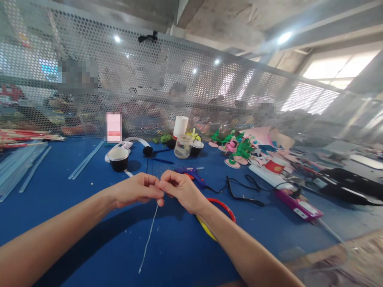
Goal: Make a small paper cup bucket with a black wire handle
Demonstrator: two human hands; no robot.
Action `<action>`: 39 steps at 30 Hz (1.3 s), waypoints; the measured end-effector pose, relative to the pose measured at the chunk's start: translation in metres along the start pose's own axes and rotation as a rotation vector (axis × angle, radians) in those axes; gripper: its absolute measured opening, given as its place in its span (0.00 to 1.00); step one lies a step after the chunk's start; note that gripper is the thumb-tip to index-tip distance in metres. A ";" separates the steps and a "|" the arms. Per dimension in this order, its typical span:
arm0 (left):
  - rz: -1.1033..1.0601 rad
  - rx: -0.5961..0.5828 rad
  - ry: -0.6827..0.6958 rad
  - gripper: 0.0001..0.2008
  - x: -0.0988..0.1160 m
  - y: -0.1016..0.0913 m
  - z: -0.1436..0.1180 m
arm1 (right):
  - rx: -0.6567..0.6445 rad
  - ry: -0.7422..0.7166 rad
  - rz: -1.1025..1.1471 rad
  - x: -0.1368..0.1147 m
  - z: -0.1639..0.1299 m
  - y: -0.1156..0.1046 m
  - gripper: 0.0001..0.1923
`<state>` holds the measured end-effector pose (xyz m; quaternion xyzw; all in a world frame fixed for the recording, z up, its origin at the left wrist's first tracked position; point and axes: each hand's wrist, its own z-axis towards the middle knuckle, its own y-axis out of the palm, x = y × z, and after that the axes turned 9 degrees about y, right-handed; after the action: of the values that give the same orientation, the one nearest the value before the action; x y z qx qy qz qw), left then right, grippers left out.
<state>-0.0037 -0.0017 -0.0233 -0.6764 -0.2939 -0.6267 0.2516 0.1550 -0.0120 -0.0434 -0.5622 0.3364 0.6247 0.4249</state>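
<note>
My left hand [136,189] and my right hand [179,189] meet fingertip to fingertip above the blue table [74,207]. Both pinch the top end of a thin white wire [149,239] that hangs down and trails toward me. What sits between the fingertips is too small to make out. Under my right wrist lie a red headband [225,206] and a yellow one [204,228]. A blue glue gun [193,174] rests just beyond my hands.
A black cup [119,159], a clear jar [182,146] and a white cup stack [180,126] stand farther back. Green and pink craft flowers [239,150], black cables [239,189] and a purple box [296,203] lie right. Clear strips [18,167] lie left. A perforated screen [191,91] walls the back; people sit behind it.
</note>
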 end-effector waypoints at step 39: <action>0.418 0.204 0.040 0.08 0.014 -0.001 -0.008 | 0.019 0.069 -0.112 0.000 0.002 -0.001 0.15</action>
<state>-0.0094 -0.0050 -0.0089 -0.6811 -0.2042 -0.5414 0.4487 0.1552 -0.0099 -0.0432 -0.5974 0.3249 0.5769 0.4524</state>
